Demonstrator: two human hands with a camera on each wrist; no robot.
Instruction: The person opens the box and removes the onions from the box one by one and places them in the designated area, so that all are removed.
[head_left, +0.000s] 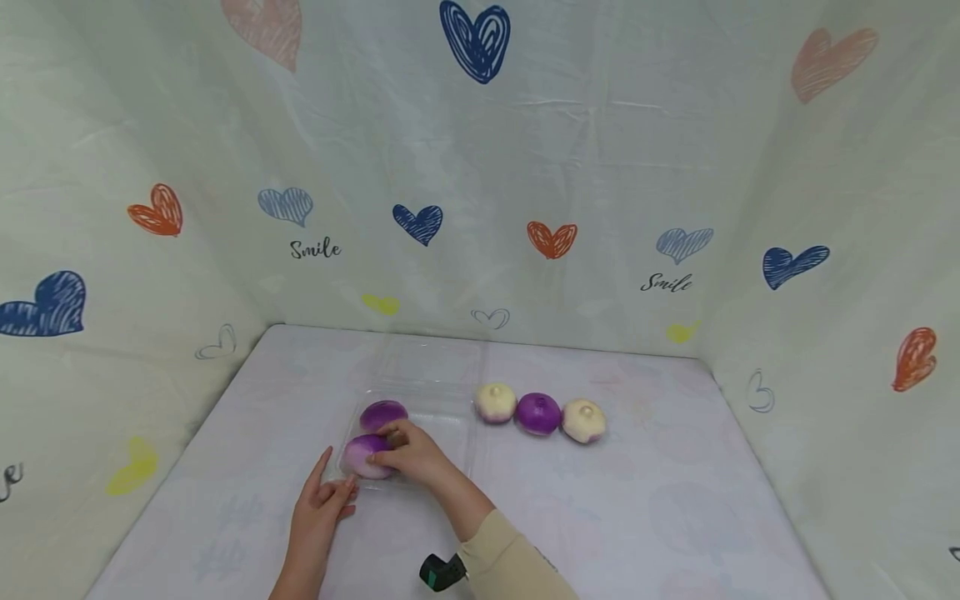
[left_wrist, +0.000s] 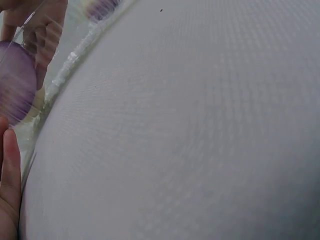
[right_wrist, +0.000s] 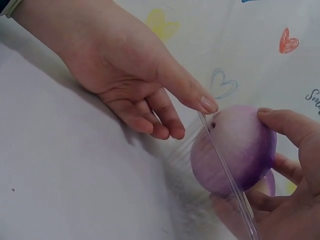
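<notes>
In the head view, my right hand [head_left: 416,454] holds a purple-and-white onion [head_left: 362,457] at the front left of a clear plastic container [head_left: 442,437]. The right wrist view shows thumb and fingers around this onion [right_wrist: 235,147], its pale end towards the container wall. Another purple onion [head_left: 383,415] sits just behind it in the container. My left hand [head_left: 315,512] is at the container's front left corner, thumb tip touching the rim and the other fingers loosely bent outside, as the right wrist view shows. The left wrist view catches only part of this hand [left_wrist: 9,185].
Right of the container, a pale onion [head_left: 496,402], a purple onion [head_left: 538,414] and another pale onion [head_left: 584,420] lie in a row. The container's clear lid [head_left: 431,360] stands open at the back. A black device [head_left: 441,572] shows beside the right sleeve. Heart-printed cloth surrounds the table.
</notes>
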